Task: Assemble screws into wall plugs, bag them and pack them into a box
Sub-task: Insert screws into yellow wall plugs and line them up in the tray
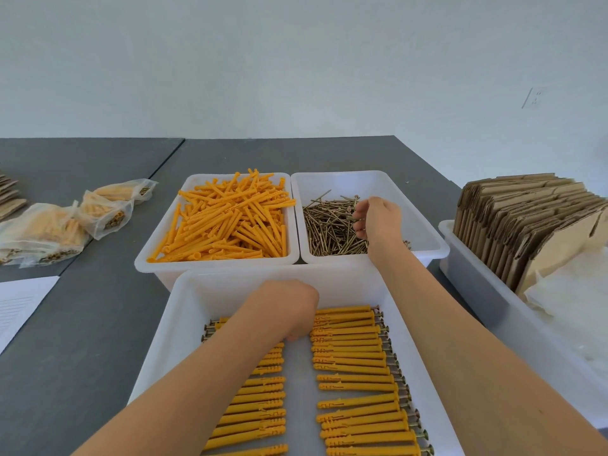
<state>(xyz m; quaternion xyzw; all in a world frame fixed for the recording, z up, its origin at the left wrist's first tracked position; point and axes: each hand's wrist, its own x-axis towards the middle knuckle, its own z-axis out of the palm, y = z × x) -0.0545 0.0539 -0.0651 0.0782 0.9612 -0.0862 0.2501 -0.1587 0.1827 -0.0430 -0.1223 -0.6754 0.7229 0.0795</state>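
A white tray (184, 311) in front of me holds two rows of orange wall plugs with screws (352, 357) pushed into them. My left hand (289, 307) lies knuckles up at the far end of the left row, fingers curled under; what they hold is hidden. Behind it, a white bin holds loose orange wall plugs (227, 218). A second bin (424, 238) to its right holds loose brass screws (329, 228). My right hand (378, 218) reaches into that bin, fingers curled round several screws.
Filled plastic bags (65, 222) of assembled plugs lie on the grey table at the left, beside a sheet of paper (19, 307). On the right a white bin (487, 297) holds flat cardboard boxes (526, 225) and clear bags (572, 304).
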